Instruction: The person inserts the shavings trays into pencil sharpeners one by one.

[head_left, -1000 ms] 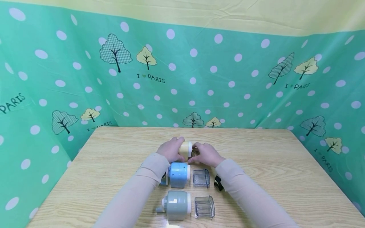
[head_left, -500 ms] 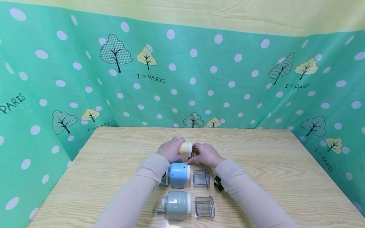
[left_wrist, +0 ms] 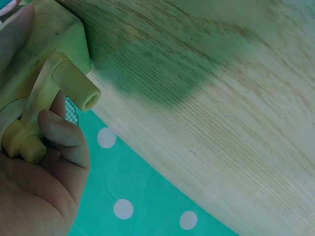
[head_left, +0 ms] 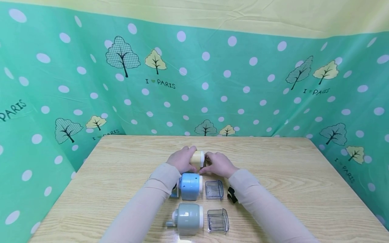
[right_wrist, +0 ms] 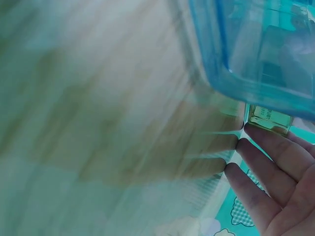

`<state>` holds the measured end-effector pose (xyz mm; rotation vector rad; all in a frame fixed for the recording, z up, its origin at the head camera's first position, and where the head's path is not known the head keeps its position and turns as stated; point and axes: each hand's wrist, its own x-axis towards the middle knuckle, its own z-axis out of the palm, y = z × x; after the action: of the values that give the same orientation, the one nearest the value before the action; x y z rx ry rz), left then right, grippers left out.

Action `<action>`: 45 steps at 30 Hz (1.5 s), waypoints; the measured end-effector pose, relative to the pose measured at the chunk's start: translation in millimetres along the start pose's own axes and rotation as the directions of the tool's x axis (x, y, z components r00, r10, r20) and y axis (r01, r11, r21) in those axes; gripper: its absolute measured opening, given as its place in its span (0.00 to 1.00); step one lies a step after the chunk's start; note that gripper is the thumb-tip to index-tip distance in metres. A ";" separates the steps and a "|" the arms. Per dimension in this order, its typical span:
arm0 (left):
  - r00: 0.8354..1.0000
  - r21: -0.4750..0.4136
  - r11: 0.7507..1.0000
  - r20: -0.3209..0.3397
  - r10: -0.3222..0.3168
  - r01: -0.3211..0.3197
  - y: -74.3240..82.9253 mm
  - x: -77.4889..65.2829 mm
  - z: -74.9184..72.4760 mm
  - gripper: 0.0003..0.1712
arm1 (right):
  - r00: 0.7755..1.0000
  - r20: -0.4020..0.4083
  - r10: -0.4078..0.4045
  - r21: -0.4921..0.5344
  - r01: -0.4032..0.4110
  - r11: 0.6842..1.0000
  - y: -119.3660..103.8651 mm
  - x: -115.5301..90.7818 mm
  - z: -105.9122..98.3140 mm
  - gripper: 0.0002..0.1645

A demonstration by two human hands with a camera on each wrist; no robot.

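Your left hand grips yellow pencil sharpener | right hand pinches its drawer | little shift — drawer work seemingly unfinished

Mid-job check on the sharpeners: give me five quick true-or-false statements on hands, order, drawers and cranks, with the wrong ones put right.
1. The left hand grips the yellow pencil sharpener, and the right hand is at its white-rimmed end. True.
2. The yellow pencil sharpener is in the middle of the three. False: the blue pencil sharpener is, with the gray-green pencil sharpener nearest the person.
3. One clear drawer lies right of the blue sharpener, another clear drawer right of the gray-green one. True.
4. The gray-green sharpener's handle points right. False: its crank points left.
5. The left wrist view shows the yellow crank handle. True.
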<state>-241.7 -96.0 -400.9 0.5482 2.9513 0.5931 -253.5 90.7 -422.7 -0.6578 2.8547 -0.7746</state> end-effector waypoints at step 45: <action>1.000 0.003 1.000 -0.008 0.007 -0.007 0.0 0.4 0.3 0.34 | 1.000 0.016 0.011 0.029 -0.011 1.000 -6.8 3.5 1.0 0.35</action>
<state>-242.1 -95.8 -401.2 0.5585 2.9597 0.5933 -253.9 83.5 -420.2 -0.6408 2.8253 -0.8040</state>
